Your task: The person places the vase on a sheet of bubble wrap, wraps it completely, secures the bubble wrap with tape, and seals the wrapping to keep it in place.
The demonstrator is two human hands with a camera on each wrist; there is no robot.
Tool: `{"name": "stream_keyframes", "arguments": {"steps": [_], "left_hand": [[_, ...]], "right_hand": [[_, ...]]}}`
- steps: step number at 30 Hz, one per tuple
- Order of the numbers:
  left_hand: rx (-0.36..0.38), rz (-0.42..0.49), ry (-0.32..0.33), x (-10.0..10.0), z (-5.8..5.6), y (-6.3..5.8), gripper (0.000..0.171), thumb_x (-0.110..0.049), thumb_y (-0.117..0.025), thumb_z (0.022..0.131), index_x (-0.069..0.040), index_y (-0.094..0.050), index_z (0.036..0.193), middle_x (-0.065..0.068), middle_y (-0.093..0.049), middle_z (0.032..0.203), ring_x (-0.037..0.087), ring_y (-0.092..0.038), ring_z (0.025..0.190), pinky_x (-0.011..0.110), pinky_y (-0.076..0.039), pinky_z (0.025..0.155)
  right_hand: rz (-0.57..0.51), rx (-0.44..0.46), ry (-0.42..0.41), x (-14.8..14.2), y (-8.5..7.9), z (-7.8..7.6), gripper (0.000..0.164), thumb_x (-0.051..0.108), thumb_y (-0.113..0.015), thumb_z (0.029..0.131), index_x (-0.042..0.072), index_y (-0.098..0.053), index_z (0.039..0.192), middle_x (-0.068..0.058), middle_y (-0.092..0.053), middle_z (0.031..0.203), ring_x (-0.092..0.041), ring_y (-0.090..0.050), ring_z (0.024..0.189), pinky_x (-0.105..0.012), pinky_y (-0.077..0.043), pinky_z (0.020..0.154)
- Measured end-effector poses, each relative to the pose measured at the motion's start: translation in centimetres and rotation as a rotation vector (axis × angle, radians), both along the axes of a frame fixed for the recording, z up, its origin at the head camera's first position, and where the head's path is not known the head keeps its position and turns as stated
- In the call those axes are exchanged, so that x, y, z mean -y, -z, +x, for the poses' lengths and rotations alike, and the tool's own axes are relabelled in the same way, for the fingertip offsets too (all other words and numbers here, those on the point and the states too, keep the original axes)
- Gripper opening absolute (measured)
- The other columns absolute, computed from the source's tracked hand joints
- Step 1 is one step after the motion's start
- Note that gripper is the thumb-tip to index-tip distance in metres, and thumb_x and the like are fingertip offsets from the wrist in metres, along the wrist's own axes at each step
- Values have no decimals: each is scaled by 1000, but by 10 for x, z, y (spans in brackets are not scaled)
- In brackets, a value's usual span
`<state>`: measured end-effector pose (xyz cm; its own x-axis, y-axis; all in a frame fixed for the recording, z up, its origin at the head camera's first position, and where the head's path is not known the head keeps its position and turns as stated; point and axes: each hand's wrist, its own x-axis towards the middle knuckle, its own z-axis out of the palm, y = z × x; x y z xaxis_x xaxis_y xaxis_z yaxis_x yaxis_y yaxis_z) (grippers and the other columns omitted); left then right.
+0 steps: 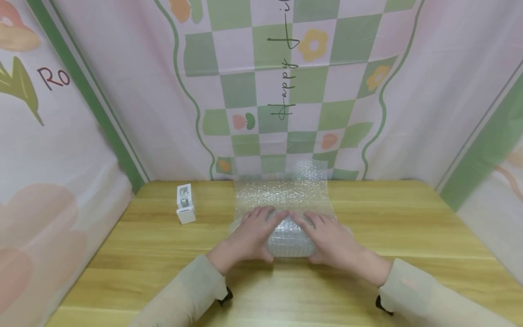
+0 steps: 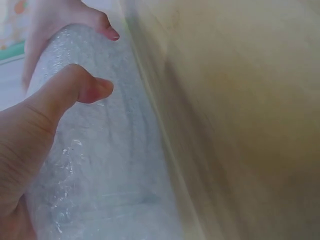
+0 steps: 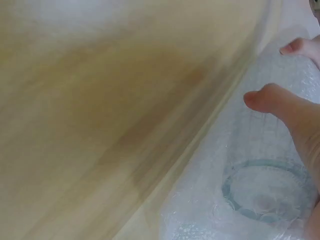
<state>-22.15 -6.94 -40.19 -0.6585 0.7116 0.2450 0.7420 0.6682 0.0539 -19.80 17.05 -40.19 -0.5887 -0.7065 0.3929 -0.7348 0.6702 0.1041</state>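
Note:
A roll of bubble wrap [image 1: 291,240] lies crosswise on the wooden table between the two hands. Through its layers the right wrist view shows a clear ribbed glass [image 3: 250,140], its round rim or base near that hand. My left hand [image 1: 253,232] grips the left part of the roll, thumb on the near side and fingers over the top. On the right part, my right hand [image 1: 334,240] holds it the same way. Beyond the roll, a loose flat length of bubble wrap [image 1: 282,193] stretches to the back edge and rises against the curtain.
A small white box-shaped holder [image 1: 186,204] with something clear in it stands at the back left of the table [image 1: 392,227]. A patterned curtain [image 1: 273,86] hangs right behind the table, with more cloth at both sides.

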Motion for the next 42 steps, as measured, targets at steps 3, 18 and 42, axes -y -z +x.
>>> {"name": "stream_keyframes", "arguments": {"steps": [3,18,42], "left_hand": [[13,-23,-1,-1,-2,-3,122,-45,-88,48,-23,-18,147,17,-38,138,31,-35,127,53,-35,98],[-50,-111,-88,5,4,-13,111,-55,-81,56,-18,-22,143,13,-16,151,37,-15,136,58,-23,103],[-87,-69,-32,4,-19,-2,120,-50,-86,48,-18,-22,144,16,-41,135,30,-40,123,46,-33,102]], "right_hand": [[4,3,-9,0,0,-4,124,43,-87,47,9,-22,147,-24,-53,120,-38,-52,106,-53,-42,91],[10,154,21,-1,-8,-14,117,40,-86,49,11,-27,146,-18,-52,125,-34,-51,110,-52,-41,93],[63,443,25,-8,-22,-36,111,39,-83,59,9,-22,147,-17,-54,120,-25,-56,98,-39,-49,84]]}}
